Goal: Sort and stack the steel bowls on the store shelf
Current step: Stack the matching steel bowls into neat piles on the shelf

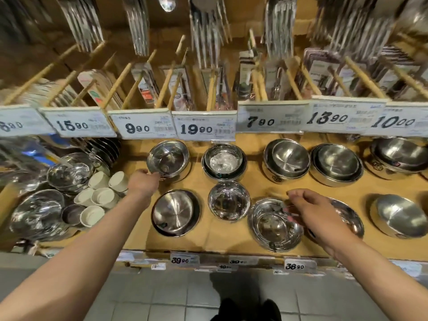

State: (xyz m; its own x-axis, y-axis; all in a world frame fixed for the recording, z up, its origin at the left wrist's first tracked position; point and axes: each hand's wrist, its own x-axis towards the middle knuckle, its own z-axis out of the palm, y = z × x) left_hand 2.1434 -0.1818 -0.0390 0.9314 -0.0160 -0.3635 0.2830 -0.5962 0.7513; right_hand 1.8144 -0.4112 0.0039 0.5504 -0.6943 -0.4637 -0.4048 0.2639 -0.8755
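Steel bowls stand in two rows on a brown shelf (199, 188). My left hand (142, 183) grips the near rim of a shiny bowl (169, 158) at the back left, which sits tilted. My right hand (308, 207) hovers over the right edge of a shiny front bowl (273, 224), fingers loosely curled and touching its rim; whether they pinch it is unclear. Between them lie a brushed flat bowl (174, 213), a small shiny bowl (228, 200) and a stacked bowl (223, 162) behind it.
More brushed bowl stacks (287, 159) (335, 164) (400, 156) line the back right, and one bowl (397, 215) sits front right. White cups (102, 195) and shiny bowls (37, 213) crowd the left. Price tags (203, 128) and an upper rack overhang the back row.
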